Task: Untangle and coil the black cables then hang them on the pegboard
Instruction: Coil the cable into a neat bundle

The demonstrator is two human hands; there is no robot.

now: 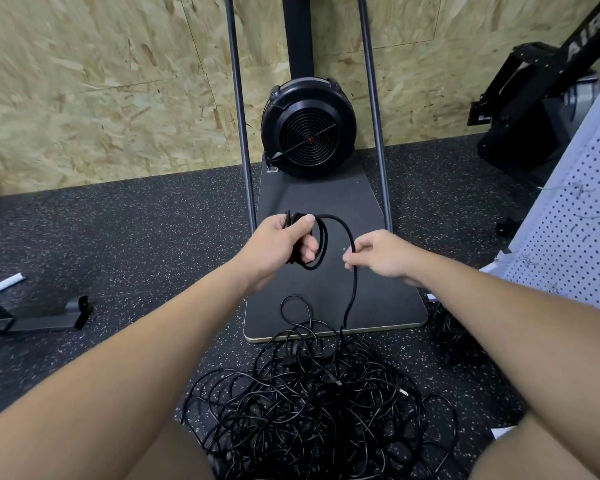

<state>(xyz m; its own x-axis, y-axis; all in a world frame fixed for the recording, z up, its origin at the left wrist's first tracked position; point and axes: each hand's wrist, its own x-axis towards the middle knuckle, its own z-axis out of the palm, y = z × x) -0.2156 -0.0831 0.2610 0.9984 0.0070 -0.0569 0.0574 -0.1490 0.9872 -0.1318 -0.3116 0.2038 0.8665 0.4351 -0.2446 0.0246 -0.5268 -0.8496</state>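
Note:
My left hand (284, 242) grips a small coil of black cable (321, 249), a few loops wound together. From the coil the same cable arcs over to my right hand (378, 256), which pinches it between thumb and fingers. Below my right hand the cable drops to a big tangled pile of black cables (309, 403) on the floor between my knees. The white pegboard (575, 237) stands at the right edge, leaning away from me.
A black fan-wheel machine (308, 133) on a dark base plate (378, 306) with two upright poles stands straight ahead against the chipboard wall. A second cable bundle (454, 337) lies by the pegboard's foot. Black metal frame parts (32, 317) lie at left.

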